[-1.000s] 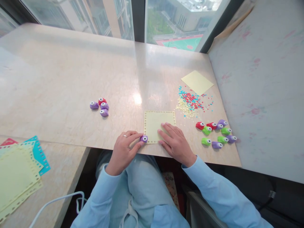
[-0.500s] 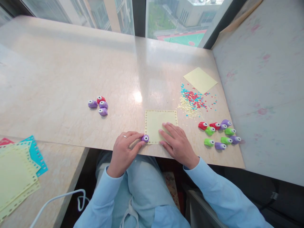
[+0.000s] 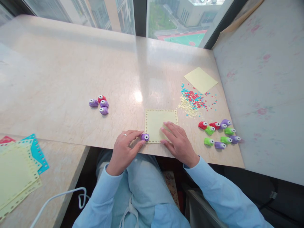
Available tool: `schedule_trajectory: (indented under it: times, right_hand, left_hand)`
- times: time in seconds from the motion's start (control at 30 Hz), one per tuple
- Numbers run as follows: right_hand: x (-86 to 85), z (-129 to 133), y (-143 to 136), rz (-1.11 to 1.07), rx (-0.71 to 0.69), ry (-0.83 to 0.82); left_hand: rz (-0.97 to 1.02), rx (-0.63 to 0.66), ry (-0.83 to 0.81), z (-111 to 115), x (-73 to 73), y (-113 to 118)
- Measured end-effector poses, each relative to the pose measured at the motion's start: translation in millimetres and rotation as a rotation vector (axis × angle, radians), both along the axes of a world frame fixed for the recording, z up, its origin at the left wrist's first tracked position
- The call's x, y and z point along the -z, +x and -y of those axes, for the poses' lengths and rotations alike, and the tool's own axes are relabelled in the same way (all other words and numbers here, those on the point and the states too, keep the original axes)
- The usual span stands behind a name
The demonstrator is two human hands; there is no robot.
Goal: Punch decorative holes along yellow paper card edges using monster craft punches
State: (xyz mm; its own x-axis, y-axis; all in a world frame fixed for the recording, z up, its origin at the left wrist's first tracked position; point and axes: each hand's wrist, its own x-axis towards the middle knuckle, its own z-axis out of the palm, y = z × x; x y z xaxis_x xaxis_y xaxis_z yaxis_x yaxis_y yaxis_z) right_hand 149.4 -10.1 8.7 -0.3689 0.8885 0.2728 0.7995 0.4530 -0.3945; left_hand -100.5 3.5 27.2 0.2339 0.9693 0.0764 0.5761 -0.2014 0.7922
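Observation:
A pale yellow sheet of paper (image 3: 155, 125) lies near the table's front edge, with small punched holes along its borders. At its lower left corner sits a small purple paper punch (image 3: 145, 137) with a white-ringed top. The thumb and index finger of my left hand (image 3: 125, 150) are on either side of this punch, lightly gripping it. Flat on the right part of the sheet rests my right hand (image 3: 177, 141), its fingers spread, covering the sheet's lower right corner.
More punches stand in a group at left (image 3: 104, 104) and at right (image 3: 220, 145). Red, blue and yellow paper bits (image 3: 194, 100) are scattered beside a plain yellow sheet (image 3: 200, 79). Punched coloured sheets (image 3: 16, 177) lie at lower left, near a white cable (image 3: 59, 193).
My left thumb and index finger have loosened slightly around the purple punch, which stays at the same corner. My right hand has barely moved on the sheet.

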Motion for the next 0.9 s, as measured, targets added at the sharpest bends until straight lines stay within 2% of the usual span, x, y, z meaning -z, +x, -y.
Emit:
schedule_trajectory:
  times: [0.13,0.37,0.57,0.8,0.9]
  right_hand:
    - [-1.7,-0.6,4.8,-0.198,0.08,0.002]
    - [-0.4,-0.8,7.3,-0.396,0.169,-0.003]
    - [4.1,-2.3,8.7,-0.498,0.235,-0.001]
    - [7.8,-4.5,9.5,-0.538,0.27,0.01]
    - [11.9,-5.7,9.5,-0.519,0.265,0.022]
  left_hand:
    - [0.092,-0.041,-0.057,1.5,-2.5,0.1]
    - [0.206,-0.249,-0.164,-3.4,-15.9,2.3]
    - [0.154,-0.141,-0.326,-16.5,-21.9,8.3]
    - [0.025,-0.04,-0.5,-32.2,-14.2,15.5]
    - [0.034,-0.014,-0.548,-36.5,-10.8,13.4]
